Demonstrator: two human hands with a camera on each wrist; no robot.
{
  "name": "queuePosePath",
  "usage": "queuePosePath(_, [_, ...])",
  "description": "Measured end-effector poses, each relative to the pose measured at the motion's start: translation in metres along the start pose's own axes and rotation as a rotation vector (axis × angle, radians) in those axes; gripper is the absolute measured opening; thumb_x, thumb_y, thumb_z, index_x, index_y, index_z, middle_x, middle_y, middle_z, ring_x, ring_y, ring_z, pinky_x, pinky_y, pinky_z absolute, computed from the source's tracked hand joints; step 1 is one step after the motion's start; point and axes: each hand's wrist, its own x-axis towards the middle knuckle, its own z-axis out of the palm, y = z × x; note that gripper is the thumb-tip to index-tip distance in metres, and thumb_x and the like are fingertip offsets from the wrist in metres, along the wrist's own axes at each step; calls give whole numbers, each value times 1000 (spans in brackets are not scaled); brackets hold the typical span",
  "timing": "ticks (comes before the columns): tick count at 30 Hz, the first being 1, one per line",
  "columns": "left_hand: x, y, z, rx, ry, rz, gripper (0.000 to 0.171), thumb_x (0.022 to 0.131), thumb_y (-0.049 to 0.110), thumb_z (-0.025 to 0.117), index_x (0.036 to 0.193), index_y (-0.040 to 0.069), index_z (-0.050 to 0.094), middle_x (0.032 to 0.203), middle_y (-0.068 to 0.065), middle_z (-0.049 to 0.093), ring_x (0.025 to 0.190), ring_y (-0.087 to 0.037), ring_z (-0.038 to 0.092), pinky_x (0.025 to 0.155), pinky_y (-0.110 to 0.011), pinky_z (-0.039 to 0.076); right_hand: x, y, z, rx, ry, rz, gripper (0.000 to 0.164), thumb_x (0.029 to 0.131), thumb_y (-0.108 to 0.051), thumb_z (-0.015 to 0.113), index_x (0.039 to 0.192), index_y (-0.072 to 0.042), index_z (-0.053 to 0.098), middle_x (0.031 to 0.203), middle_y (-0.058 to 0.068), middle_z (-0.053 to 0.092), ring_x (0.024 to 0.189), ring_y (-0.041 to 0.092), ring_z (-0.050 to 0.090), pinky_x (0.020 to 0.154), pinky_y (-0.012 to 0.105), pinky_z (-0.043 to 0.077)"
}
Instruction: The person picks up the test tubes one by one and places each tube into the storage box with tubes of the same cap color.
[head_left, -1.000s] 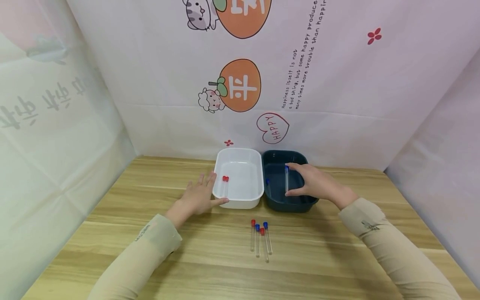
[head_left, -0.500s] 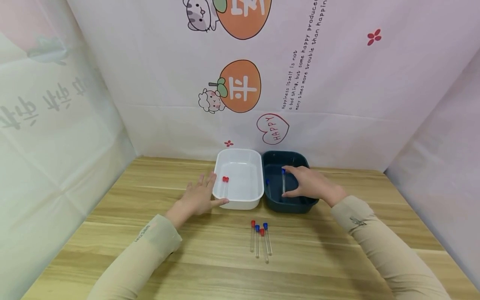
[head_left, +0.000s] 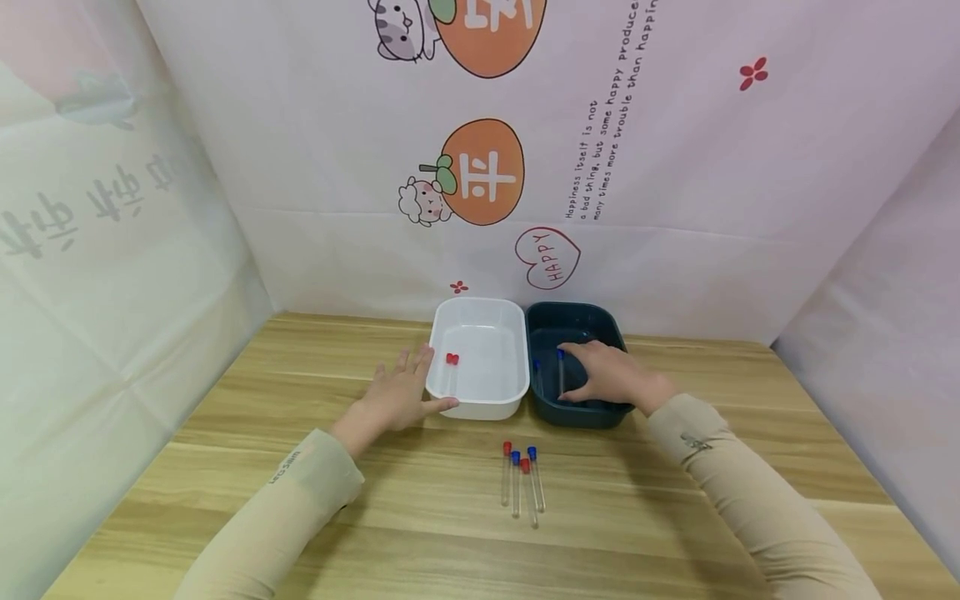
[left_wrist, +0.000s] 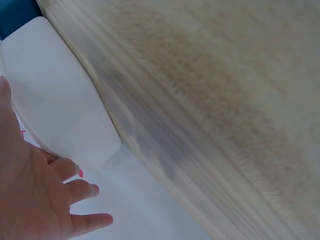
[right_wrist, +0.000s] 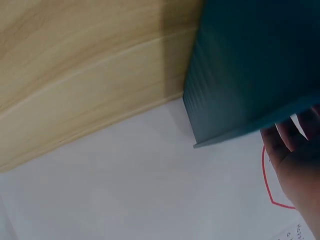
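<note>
My right hand (head_left: 613, 373) reaches into the dark teal bin (head_left: 581, 415). Between thumb and fingers it holds a clear test tube with a blue cap (head_left: 561, 373) lengthwise, low inside the bin. Left of it in that bin lies another blue-capped test tube (head_left: 537, 368). In the right wrist view the bin wall hides the fingertips of the right hand (right_wrist: 302, 162) and the tube. My left hand (head_left: 393, 396), fingers spread, rests at the left edge of the white bin (head_left: 486, 409). Inside the white bin lie two red-capped test tubes (head_left: 452, 360).
On the wooden table (head_left: 420, 533), in front of the bins, lie several test tubes: two with red caps (head_left: 507, 448) and two with blue caps (head_left: 532, 453). The bins stand side by side near a printed white cloth backdrop (head_left: 337, 250).
My right hand has moved left and lower into the dark bin with the blue-capped test tube. The left hand and the tubes on the table have stayed put.
</note>
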Motion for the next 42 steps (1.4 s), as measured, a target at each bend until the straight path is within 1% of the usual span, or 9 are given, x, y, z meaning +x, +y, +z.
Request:
queuePosePath(3, [0,0,0,1,-1,3,109,94,74,53,164,1,12,170,-14,13,154,-42,10,116,-71,15,2,1,5,4,-12,0,90,84,-50,82,149,3,48,144,27,54,133,46,50,108,58,42])
queuePosePath(6, [-2,1,0,0,-5,2,109,93,74,53,164,1,12,170,-15,14,154,-43,10,116,-71,15,5,2,9,7,-12,-6,89,84,-49,82,148,4,48,144,28,54,132,46,50,108,58,42])
queuePosePath(13, [-3,1,2,-13,-7,-2,108,94,73,53,164,2,11,170,-15,13,154,-42,10,117,-70,14,11,1,15,24,-32,22,86,85,-46,83,147,4,50,145,27,53,134,46,49,110,59,40])
queuePosePath(17, [-3,1,2,-15,-5,-3,109,94,73,53,164,2,11,170,-15,13,154,-42,10,117,-70,14,15,2,16,26,-34,24,86,85,-45,83,147,4,50,145,28,53,134,47,48,110,59,40])
queuePosePath(25, [-2,2,1,-14,-3,-4,109,94,73,53,164,2,10,169,-15,15,154,-42,11,117,-70,14,21,2,21,51,-73,-13,81,87,-35,84,147,6,49,147,29,50,136,48,46,110,60,39])
queuePosePath(29, [-2,2,1,-16,-7,-2,108,94,73,53,164,3,11,170,-14,14,154,-42,10,116,-71,14,24,2,25,58,-101,-16,78,88,-31,83,147,6,49,150,28,48,139,47,42,113,59,36])
queuePosePath(35, [-2,1,-1,-21,-7,-2,108,94,73,53,164,3,10,170,-13,13,155,-41,10,117,-71,14,28,2,23,10,-116,-12,78,87,-32,84,147,5,50,154,27,43,142,47,36,115,58,33])
queuePosePath(42, [0,1,-1,-9,-1,-7,109,93,74,53,164,3,11,170,-13,14,155,-41,10,117,-70,15,31,1,19,43,-157,7,77,88,-30,83,148,5,49,156,30,38,143,50,33,114,61,32])
